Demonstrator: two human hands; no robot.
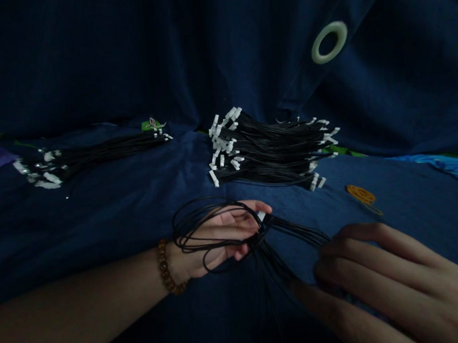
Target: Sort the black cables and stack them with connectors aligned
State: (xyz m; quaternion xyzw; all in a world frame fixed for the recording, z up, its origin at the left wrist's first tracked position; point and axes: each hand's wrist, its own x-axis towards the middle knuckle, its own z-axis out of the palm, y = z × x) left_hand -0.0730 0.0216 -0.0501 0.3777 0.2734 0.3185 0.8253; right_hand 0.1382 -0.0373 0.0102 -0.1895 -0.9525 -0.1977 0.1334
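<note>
Your left grip (214,236) is clamped on a bundle of black wires (289,233), looped around the hand to keep them gathered above the blue cloth (99,229), while your right grip (379,270) lies beside the strands, its hold impossible to tell.

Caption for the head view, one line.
Black wires looped around the left hand, right hand beside them, white-ended wire bundles on dark blue cloth beyond.
</note>
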